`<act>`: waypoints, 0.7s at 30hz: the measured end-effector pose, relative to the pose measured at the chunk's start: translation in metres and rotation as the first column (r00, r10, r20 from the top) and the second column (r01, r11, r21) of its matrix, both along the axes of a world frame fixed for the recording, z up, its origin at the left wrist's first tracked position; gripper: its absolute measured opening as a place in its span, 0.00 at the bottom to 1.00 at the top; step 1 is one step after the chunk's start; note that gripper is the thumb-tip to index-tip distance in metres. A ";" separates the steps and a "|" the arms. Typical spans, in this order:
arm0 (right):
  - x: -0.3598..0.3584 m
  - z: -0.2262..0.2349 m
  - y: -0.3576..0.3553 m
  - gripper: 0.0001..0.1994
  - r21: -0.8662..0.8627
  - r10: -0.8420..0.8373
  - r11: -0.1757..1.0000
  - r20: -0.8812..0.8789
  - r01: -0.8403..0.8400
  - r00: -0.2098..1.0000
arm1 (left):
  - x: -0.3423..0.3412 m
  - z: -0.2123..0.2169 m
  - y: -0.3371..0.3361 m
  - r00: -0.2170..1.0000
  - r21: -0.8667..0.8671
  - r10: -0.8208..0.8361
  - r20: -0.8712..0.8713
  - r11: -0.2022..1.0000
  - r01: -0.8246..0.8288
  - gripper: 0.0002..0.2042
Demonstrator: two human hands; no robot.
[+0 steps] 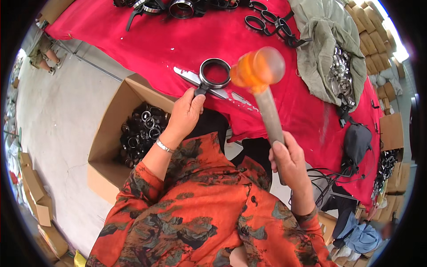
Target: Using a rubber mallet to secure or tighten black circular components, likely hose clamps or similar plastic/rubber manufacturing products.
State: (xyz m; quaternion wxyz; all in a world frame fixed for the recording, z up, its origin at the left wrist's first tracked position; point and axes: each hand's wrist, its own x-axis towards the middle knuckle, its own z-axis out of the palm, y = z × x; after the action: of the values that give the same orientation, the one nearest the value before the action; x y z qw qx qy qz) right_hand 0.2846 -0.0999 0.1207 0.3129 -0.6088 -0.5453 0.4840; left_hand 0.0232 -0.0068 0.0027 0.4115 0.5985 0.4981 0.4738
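Head view shows the left hand [186, 113] with its fingers closed on the dark tab of a black-and-silver ring [215, 85] — presumably so the round part sits over the red worktop [153, 64], clear of the knuckles. The right hand's [291, 162] fingers wrap an orange-headed mallet [269, 111] low on its handle, likely for swing; more rings [144, 131] fill a carton [111, 118] beside the left arm — seemingly within easy reach.

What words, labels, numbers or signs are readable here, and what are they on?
None that I can read.
Orange-headed mallet: no legible lettering; its head is blurred.
Black ring with a stem: no legible marks.
Stacked cartons, upper right: too small to read.
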 end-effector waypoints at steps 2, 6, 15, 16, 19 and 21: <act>-0.008 0.015 0.008 0.16 0.102 0.041 0.994 -0.117 -0.029 0.992 | -0.001 0.001 0.005 1.000 0.003 0.019 -0.005 1.000 -0.019 0.16; -0.029 0.026 0.025 0.17 0.367 0.139 0.918 0.053 -0.148 0.989 | 0.006 0.005 0.003 0.999 0.010 0.038 -0.002 0.999 -0.038 0.16; -0.052 0.055 0.064 0.13 0.178 0.132 0.972 0.124 -0.153 0.984 | 0.006 0.006 0.003 0.997 0.047 0.054 -0.051 0.998 -0.052 0.16; -0.050 0.061 0.064 0.13 0.217 0.121 0.967 0.059 -0.131 0.991 | 0.005 0.005 0.001 0.996 0.048 0.069 -0.055 0.997 -0.066 0.16; -0.044 0.048 0.064 0.15 0.281 0.066 0.957 0.028 -0.071 0.997 | 0.006 0.004 0.003 0.997 0.058 0.056 -0.054 0.997 -0.052 0.16; -0.034 0.017 0.076 0.18 -0.197 0.148 0.973 0.120 -0.122 0.982 | 0.006 0.009 0.003 0.998 0.065 0.024 -0.058 0.998 -0.020 0.16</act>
State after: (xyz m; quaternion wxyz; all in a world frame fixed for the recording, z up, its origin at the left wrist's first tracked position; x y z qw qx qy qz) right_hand 0.2508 -0.0234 0.1380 0.1830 -0.6280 -0.5569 0.5118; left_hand 0.0294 -0.0040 0.0116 0.3722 0.6194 0.5010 0.4763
